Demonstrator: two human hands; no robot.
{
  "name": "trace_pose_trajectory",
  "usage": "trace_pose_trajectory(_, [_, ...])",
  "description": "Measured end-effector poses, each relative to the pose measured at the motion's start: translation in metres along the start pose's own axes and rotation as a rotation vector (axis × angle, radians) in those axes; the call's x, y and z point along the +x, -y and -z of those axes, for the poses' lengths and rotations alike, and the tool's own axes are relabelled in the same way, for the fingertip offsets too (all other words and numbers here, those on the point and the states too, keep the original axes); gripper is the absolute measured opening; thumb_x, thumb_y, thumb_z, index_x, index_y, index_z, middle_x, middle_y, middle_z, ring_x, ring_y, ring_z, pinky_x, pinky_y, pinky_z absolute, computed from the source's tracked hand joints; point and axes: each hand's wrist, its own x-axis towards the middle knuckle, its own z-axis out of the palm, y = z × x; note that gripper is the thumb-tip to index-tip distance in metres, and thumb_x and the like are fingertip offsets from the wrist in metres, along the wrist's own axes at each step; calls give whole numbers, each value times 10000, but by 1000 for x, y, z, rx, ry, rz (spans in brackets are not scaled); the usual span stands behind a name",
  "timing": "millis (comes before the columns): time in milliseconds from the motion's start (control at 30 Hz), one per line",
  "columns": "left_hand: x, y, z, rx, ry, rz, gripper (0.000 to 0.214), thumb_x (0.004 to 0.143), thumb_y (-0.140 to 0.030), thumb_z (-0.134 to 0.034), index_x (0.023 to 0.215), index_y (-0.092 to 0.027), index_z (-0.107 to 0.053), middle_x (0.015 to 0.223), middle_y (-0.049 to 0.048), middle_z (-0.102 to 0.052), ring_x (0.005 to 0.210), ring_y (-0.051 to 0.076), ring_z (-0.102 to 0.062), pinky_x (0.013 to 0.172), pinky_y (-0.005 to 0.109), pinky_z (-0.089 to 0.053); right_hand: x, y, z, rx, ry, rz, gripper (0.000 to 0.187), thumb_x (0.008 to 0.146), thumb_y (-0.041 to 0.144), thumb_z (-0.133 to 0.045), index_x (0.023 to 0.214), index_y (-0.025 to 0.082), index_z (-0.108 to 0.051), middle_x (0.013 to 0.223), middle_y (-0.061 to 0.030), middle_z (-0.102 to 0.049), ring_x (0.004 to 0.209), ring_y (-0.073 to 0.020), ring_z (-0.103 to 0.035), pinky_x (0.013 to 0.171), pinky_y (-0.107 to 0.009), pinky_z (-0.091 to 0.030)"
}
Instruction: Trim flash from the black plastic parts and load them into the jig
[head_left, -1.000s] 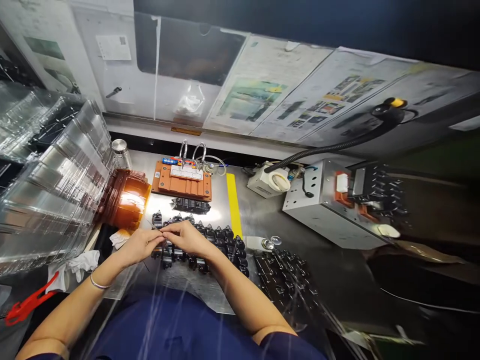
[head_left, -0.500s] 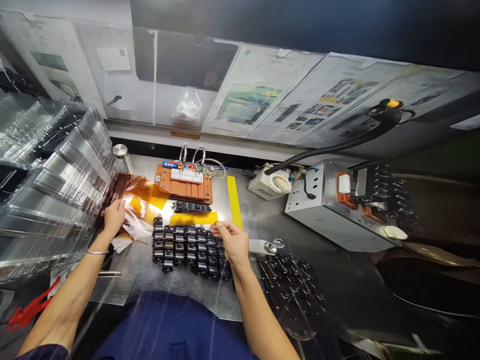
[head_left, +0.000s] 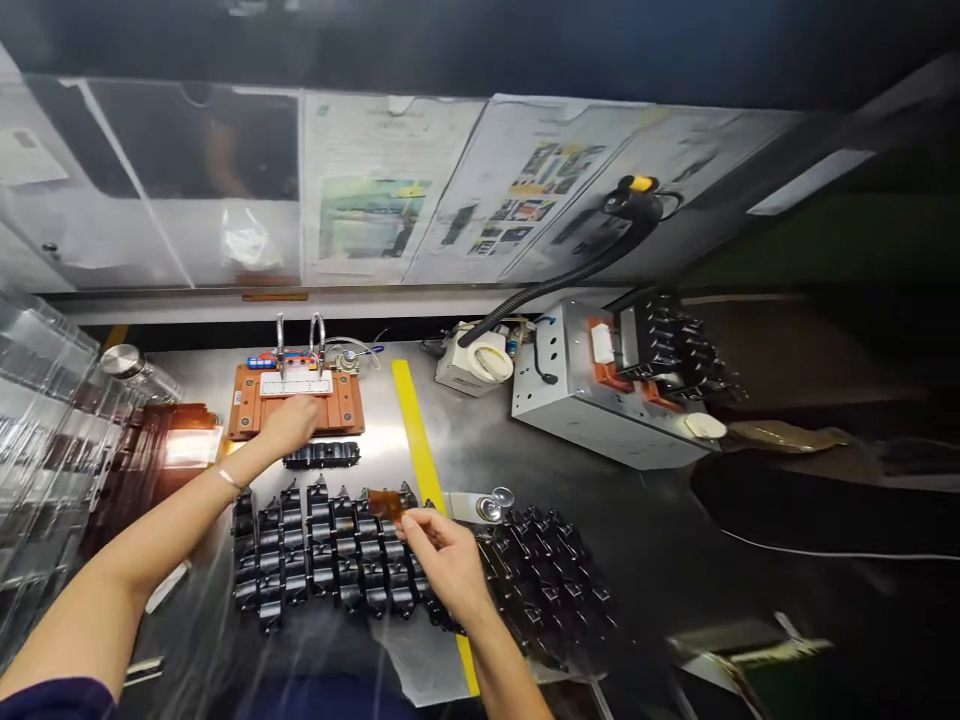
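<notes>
My right hand pinches a small translucent amber film strip between thumb and fingertips, above rows of black moulded parts. My left hand is at the front of an orange-brown fixture, just below its white perforated strip. Its fingers are bent together, and what they hold, if anything, is hidden. Two curved metal tubes rise behind that white strip. A short row of black parts lies in front of the fixture. Amber film sheets lie to its left.
Yellow tape runs along the metal bench. To the right are a white device, a grey metal box and more black parts. Stacked clear trays and a glass jar stand on the left.
My left hand has left the amber sheets and moved right to the fixture. My right hand has moved lower with the amber strip, which now shows smaller. The view has turned right.
</notes>
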Motion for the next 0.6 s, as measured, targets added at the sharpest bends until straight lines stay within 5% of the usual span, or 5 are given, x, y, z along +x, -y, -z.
trace_pose_trajectory(133, [137,-52,-12,38,59,-33,323,922,-278,-399,1092,-87,-596,1126,193,-616,1081,269,-548,942,364,-393,13,-3,13,-39,14,56,273,796,430,-588,695,192,-674,661,-49,-680,617,-200,-645,588,-287,-512])
trace_pose_trajectory(267, [220,-57,-23,69,53,32,334,904,-232,-447,1132,-19,-565,1163,268,-589,1093,307,-558,910,398,-415,24,-12,27,-24,15,33,247,815,392,-578,694,195,-666,656,-42,-677,620,-188,-648,590,-261,-511])
trace_pose_trajectory(400, [247,-42,-31,97,112,5,233,879,-198,-496,983,-51,-644,1044,240,-651,1022,296,-609,871,381,-449,35,-24,31,-4,11,6,242,825,371,-567,699,185,-657,648,-43,-682,610,-179,-652,589,-249,-517])
trace_pose_trajectory(600, [245,-32,-33,129,152,-139,371,792,54,-425,1065,-93,-630,1087,159,-665,1035,203,-618,873,287,-466,44,-21,18,-70,-14,106,211,847,290,-531,708,178,-643,650,-31,-676,607,-155,-643,584,-227,-513])
